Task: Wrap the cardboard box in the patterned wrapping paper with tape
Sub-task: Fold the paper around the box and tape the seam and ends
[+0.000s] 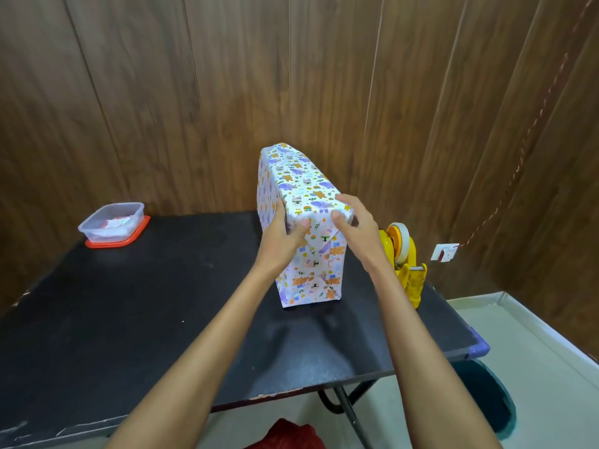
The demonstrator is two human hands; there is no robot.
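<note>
The box (303,186), fully covered in white wrapping paper with purple and orange animal prints, stands upright on its long edge on the black table (129,303). My left hand (283,238) grips its near top-left corner, fingers on the left face and thumb on the near end. My right hand (355,228) holds the near top-right corner, fingers over the top edge. A yellow tape dispenser (405,264) with a white roll stands just right of the box, partly hidden behind my right forearm.
A clear plastic container (111,222) on an orange lid sits at the table's far left corner. A wood-panelled wall rises right behind the table. A dark teal bin (489,400) stands on the floor at the right, and a red object (285,435) lies below the table's near edge.
</note>
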